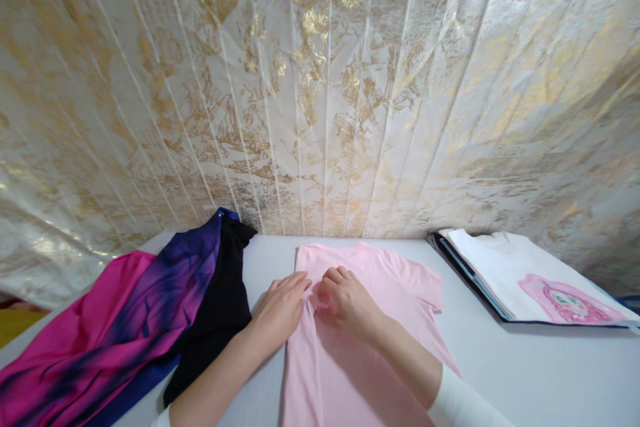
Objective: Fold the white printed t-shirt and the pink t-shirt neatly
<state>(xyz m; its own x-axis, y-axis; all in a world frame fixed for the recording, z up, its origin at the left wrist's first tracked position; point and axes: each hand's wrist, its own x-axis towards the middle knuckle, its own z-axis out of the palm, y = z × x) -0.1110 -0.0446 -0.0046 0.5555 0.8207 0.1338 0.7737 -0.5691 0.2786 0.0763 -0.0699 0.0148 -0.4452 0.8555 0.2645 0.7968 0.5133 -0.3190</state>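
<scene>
Right hand (350,300) pinches the shirt (353,373), fingers nearly closed; left hand (283,303) curls at the shirt's left edge, grip unclear. Its bottom is cut off.

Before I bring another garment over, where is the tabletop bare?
Bare table shows between the pink shirt and folded stack, continuing on the stack's near side. A narrower gap separates shirt and black cloth, partly blocked by the left hand. Crowded: the left, under the pink-and-purple garment.

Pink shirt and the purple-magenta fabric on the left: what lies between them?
In the head view, black fabric, then a strip of pale table, with the left forearm and left hand reaching across.
</scene>
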